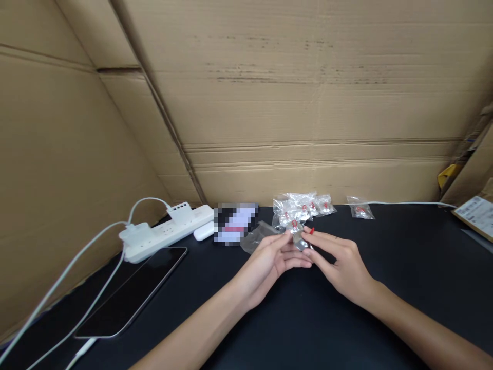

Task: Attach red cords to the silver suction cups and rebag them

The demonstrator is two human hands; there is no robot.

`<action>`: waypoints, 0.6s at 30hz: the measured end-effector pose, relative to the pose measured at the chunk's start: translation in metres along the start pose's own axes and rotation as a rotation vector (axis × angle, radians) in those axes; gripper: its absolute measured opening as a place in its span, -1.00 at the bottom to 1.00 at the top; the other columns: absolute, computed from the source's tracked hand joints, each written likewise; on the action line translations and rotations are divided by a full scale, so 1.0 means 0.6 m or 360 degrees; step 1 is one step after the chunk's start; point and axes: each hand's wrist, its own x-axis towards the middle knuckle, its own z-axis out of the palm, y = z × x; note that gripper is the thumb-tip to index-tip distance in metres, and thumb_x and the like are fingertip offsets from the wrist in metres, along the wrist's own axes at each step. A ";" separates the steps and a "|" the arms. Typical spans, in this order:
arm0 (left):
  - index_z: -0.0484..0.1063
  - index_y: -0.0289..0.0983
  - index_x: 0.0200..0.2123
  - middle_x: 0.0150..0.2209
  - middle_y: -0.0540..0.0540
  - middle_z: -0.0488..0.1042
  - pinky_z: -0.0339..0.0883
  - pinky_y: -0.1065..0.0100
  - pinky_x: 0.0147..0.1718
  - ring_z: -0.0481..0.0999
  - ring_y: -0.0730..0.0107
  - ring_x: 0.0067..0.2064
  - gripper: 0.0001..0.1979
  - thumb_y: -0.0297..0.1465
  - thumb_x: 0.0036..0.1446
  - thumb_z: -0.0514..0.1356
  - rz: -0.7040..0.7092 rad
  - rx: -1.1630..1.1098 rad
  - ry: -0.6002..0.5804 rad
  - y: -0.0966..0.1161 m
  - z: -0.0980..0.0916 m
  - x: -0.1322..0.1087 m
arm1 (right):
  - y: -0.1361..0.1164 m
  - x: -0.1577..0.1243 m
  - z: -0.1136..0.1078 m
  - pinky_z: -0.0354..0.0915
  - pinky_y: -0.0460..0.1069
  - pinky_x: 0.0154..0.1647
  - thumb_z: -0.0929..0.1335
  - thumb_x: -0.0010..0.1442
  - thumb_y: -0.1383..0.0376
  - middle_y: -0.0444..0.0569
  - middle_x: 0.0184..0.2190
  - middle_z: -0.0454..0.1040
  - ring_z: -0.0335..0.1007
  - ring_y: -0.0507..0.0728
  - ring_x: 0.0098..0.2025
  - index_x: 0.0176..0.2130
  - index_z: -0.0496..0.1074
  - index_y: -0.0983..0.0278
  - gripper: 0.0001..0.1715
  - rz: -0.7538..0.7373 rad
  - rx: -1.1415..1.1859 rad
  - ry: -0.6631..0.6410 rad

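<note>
My right hand [339, 262] pinches a shiny, round silvery metal disc [299, 241] between thumb and fingers. A bit of red cord sticks out by its fingertips. Against that disc, a second silvery disc with a red loop [293, 227] shows at the thumb tip of my left hand [269, 262], whose fingers curl underneath with the palm up. The left fingers partly hide how the discs are supported. Just behind the hands lies a heap of similar discs with red loops in clear plastic bags [304, 207]. An opened, crumpled clear bag [254, 239] rests beside my left hand.
One more bagged disc [361, 209] lies apart to the right. On the left are a white power strip [169, 234] with cables, a dark tablet [134, 293], a white case [204, 231] and a blurred item [234, 223]. Cardboard walls [308, 103] enclose the black table [308, 329]; a labelled package [475, 213] sits far right.
</note>
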 end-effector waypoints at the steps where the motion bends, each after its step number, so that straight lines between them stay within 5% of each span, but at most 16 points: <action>1: 0.54 -0.44 -0.20 -0.33 -0.25 0.57 0.47 0.18 -0.16 0.59 0.22 -0.28 -0.71 -0.28 0.22 0.24 0.0015 -0.0008 -0.0015 -0.001 0.000 0.000 | 0.000 0.000 0.001 0.42 0.15 0.10 0.38 0.26 0.34 -0.02 0.01 0.55 0.49 0.22 0.05 0.07 0.49 0.17 -0.62 0.0023 0.0004 0.0011; 7: 0.52 -0.41 -0.09 -0.27 -0.20 0.57 0.42 0.22 -0.02 0.58 0.33 -0.24 -0.76 -0.36 0.25 0.23 -0.0033 -0.0181 -0.0073 -0.010 -0.002 0.000 | -0.004 0.000 0.004 0.43 0.13 0.06 0.43 0.20 0.31 -0.06 -0.03 0.57 0.53 0.21 0.00 0.02 0.52 0.13 -0.63 0.0231 0.0164 0.0117; 11: 0.50 -0.40 -0.04 -0.12 -0.26 0.55 0.32 0.17 0.12 0.56 0.23 -0.07 -0.73 -0.44 0.19 0.28 -0.0076 -0.0376 -0.0076 -0.009 0.000 -0.001 | -0.012 0.000 0.005 0.43 0.13 0.05 0.42 0.19 0.30 -0.06 -0.03 0.57 0.52 0.21 -0.02 -0.01 0.51 0.13 -0.66 0.0315 0.0213 0.0125; 18: 0.50 -0.39 -0.03 -0.10 -0.27 0.56 0.38 0.12 0.06 0.56 0.19 -0.07 -0.70 -0.44 0.15 0.29 -0.0062 -0.0218 -0.0041 0.007 -0.005 0.004 | -0.018 0.010 -0.001 0.31 0.17 0.16 0.42 0.18 0.30 -0.01 0.02 0.53 0.44 0.21 0.08 0.13 0.36 0.14 -0.48 0.0427 0.0495 0.0067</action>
